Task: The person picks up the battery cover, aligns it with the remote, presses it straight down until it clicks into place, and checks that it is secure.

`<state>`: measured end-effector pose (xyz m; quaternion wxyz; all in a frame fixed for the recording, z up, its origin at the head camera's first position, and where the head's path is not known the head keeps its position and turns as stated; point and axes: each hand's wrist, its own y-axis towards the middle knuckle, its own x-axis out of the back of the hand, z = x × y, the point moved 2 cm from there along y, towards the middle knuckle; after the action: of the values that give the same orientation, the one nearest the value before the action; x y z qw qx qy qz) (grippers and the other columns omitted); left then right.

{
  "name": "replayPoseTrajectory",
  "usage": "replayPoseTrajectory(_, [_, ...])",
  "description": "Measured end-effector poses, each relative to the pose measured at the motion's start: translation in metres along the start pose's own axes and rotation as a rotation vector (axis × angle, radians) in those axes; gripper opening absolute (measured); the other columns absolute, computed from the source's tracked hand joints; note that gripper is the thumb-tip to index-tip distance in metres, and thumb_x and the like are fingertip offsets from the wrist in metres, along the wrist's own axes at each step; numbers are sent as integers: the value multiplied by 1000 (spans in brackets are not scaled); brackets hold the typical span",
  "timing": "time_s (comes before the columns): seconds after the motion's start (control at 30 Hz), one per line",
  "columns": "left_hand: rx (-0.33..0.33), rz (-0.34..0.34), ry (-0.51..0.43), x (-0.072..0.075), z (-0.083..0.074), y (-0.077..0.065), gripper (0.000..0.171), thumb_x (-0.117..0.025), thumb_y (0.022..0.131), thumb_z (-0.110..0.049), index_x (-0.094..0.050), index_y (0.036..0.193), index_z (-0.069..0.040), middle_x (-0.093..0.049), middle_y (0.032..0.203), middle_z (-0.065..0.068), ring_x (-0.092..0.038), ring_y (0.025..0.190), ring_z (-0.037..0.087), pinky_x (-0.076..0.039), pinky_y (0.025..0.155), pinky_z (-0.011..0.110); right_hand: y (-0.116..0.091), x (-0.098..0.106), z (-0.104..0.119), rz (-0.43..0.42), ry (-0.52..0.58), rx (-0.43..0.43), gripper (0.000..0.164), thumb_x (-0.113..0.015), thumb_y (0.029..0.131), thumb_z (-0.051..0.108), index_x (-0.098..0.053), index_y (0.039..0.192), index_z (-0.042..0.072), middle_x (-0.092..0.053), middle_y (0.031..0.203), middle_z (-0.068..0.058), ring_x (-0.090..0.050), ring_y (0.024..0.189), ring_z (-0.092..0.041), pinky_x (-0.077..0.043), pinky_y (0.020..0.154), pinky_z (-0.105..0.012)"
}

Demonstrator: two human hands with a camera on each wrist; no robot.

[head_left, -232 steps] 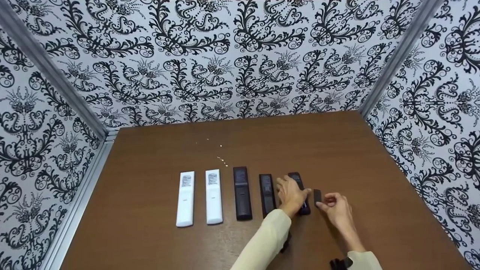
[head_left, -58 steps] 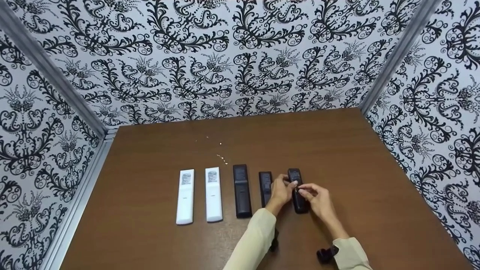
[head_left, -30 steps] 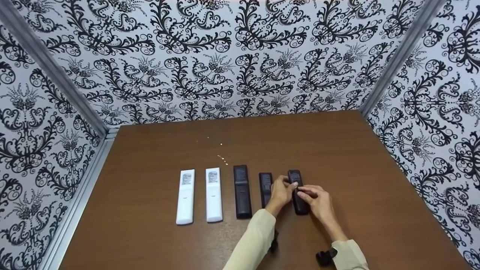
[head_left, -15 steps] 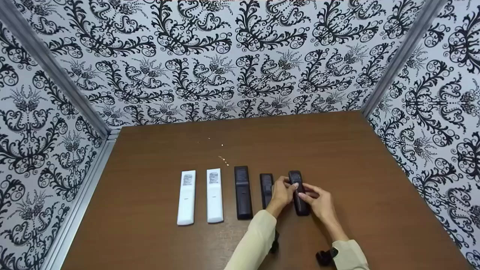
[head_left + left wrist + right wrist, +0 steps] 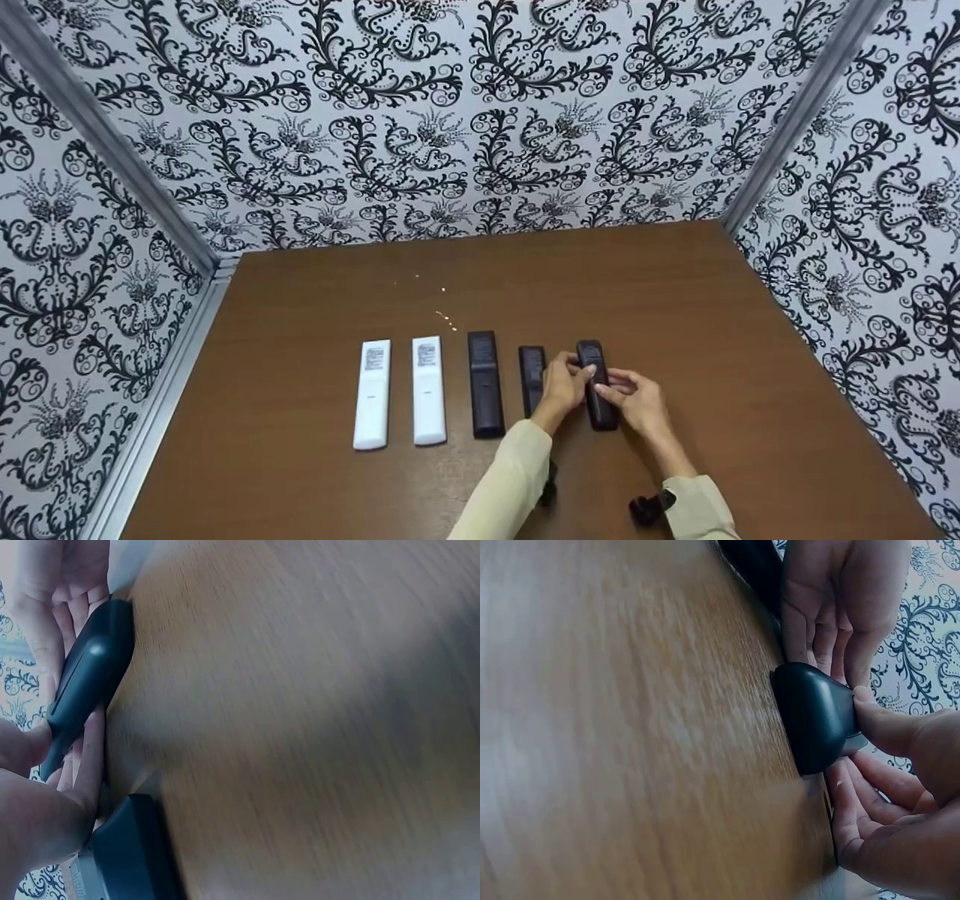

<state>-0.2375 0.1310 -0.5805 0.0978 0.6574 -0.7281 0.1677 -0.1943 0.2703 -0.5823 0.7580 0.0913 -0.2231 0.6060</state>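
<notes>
The rightmost black remote control (image 5: 602, 409) lies back side up on the table, its label toward the far end. From its left side my left hand (image 5: 564, 384) grips it, thumb on the back and fingers along the edge. My right hand (image 5: 642, 405) holds the opposite side, thumb on the back and fingers at the right edge. In the left wrist view, the black remote (image 5: 94, 664) sits between both hands. The right wrist view shows the near, rounded end of that remote (image 5: 810, 720) and the right thumb (image 5: 889, 727) on its upper face.
To the left lie a smaller black remote (image 5: 532, 367), partly behind the left hand, a longer black remote (image 5: 486, 394), and two white remotes (image 5: 428, 397), all back side up. Pale specks (image 5: 448, 321) show on the brown table (image 5: 675, 292). Patterned walls (image 5: 450, 135) surround it.
Earlier the right hand pinched a small dark battery cover beside the remote with its back open. Now that back looks covered, and the right fingers have shifted from its middle to its right edge.
</notes>
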Motion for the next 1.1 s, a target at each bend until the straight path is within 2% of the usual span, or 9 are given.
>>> replayPoseTrajectory(0.3, [2,-5,10,1,1,0,33,-72,92,-20,-64,118,0,-74,94,11,-68,81,14,-55,72,24,-1,-2,0,9,-8,-11,44,-76,90,17,-64,126,-5,-68,121,-28,-69,111,-34,-56,81,-22])
replayPoseTrajectory(0.47, [-26,-14,5,1,0,0,30,-73,92,-18,-65,114,-1,-73,91,10,-67,79,12,-54,70,22,-1,-3,1,-13,24,2,42,-76,89,13,-64,124,-8,-69,118,-29,-70,107,-33,-52,75,-15])
replayPoseTrajectory(0.57, [-46,-27,15,0,-1,0,27,-73,92,-18,-67,112,-1,-73,88,9,-65,77,11,-52,69,22,-1,-4,0,-32,43,4,40,-75,89,10,-65,123,-8,-70,115,-28,-72,102,-27,-50,71,-11])
replayPoseTrajectory(0.67, [-52,-42,56,-1,-3,0,27,-74,91,-19,-68,111,-1,-73,85,8,-65,76,10,-52,69,22,0,-6,-1,-44,44,6,37,-74,90,8,-65,122,-8,-70,114,-28,-72,99,-23,-49,71,-10])
replayPoseTrajectory(0.73, [-34,-47,84,-1,-4,0,27,-74,91,-20,-69,110,-2,-74,85,7,-66,77,11,-53,69,23,0,-6,-1,-44,45,7,36,-73,91,8,-65,123,-7,-70,115,-27,-71,99,-23,-49,72,-10])
replayPoseTrajectory(0.97, [8,-91,301,-3,-8,0,29,-75,89,-32,-74,105,-7,-76,95,5,-72,88,19,-56,76,33,-1,-7,-1,-60,13,23,35,-71,92,8,-66,124,-5,-71,115,-26,-71,103,-28,-47,71,-9])
replayPoseTrajectory(1.1, [-3,-107,320,-4,-8,-2,31,-74,90,-32,-75,108,-7,-77,103,8,-73,95,22,-57,80,35,-3,-8,-2,-71,-17,32,36,-72,92,9,-66,124,-6,-71,115,-25,-71,103,-30,-47,70,-9])
